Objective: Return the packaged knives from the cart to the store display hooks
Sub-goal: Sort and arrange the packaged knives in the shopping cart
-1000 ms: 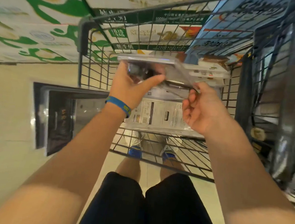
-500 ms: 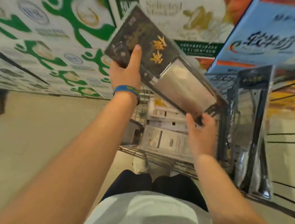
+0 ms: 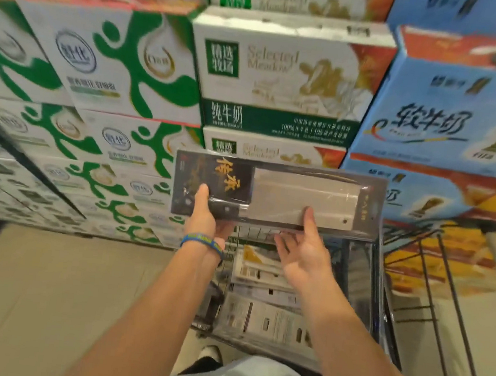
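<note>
Forearms are reaching forward and slightly up over the shopping cart (image 3: pixel 384 299), both bare, the left one wearing a blue wristband (image 3: pixel 202 241). The left hand (image 3: pixel 206 217) is holding the packaged cleaver (image 3: pixel 277 194) at its lower left corner, its grip closing on the card with the thumb lying on the printed front and the fingers going behind. The right hand (image 3: pixel 304 250) is turning palm up under the lower edge, its grip staying wide: the thumb is resting straight against the clear window over the blade, while the fingers are spreading loosely below the pack rather than wrapping it. The pack is hanging in the air above the far end of the cart, front face turned to the camera, its long axis running level from left to right, with the handle end at the left and the broad blade at the right. Behind it, stacked milk cartons (image 3: pixel 281 77) are forming a wall close to its upper edge. More packaged knives (image 3: pixel 265 322) are lying flat in the cart basket beneath the hands. Pale floor (image 3: pixel 43 288) is stretching away on the left, and the cart's wire side is rising on the right.
</note>
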`<state>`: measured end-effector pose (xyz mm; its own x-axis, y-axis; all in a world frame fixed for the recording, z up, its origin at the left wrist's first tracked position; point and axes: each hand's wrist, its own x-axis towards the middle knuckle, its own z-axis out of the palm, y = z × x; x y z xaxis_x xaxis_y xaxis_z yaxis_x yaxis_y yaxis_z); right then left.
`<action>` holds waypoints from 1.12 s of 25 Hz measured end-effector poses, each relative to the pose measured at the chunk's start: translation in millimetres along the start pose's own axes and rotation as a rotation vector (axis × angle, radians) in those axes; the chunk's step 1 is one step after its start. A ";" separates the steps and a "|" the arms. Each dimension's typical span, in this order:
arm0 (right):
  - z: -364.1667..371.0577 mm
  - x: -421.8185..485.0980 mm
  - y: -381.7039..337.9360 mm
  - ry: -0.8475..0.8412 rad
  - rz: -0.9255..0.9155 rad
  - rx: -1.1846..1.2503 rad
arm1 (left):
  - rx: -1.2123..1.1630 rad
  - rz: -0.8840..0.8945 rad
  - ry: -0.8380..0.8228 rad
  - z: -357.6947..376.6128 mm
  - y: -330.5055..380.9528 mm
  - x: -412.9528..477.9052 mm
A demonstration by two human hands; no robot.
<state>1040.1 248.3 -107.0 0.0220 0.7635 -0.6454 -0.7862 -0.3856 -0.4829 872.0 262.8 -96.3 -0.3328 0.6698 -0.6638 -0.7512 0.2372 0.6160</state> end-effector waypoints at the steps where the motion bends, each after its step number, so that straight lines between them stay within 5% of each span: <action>1: 6.7 -0.4 -11.9 -0.005 -0.040 0.072 | -0.045 -0.044 -0.076 0.3 -2.7 -5.2; 5: 28.5 -5.8 -76.2 -0.083 -0.292 0.037 | -0.054 -0.089 -0.354 -16.5 12.2 0.6; 10: 58.8 -19.5 -136.2 -0.170 -0.579 -0.111 | 0.536 0.104 -0.586 -5.1 20.7 1.5; 16: 64.9 -24.0 -143.6 -0.082 -0.594 -0.388 | 0.637 0.416 -0.572 23.4 13.8 -12.7; 23: 50.2 -31.6 -102.4 -0.227 -0.559 -0.765 | 0.551 0.332 -0.727 87.2 20.1 -45.5; 28: 32.7 -25.6 -80.1 -0.160 -0.536 -0.898 | 0.591 0.403 -0.623 75.5 14.8 -44.4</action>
<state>1082.3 276.6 -32.4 0.0976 0.9815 -0.1646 0.0490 -0.1699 -0.9842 918.8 289.7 -25.7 -0.0118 0.9935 -0.1136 -0.1795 0.1097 0.9776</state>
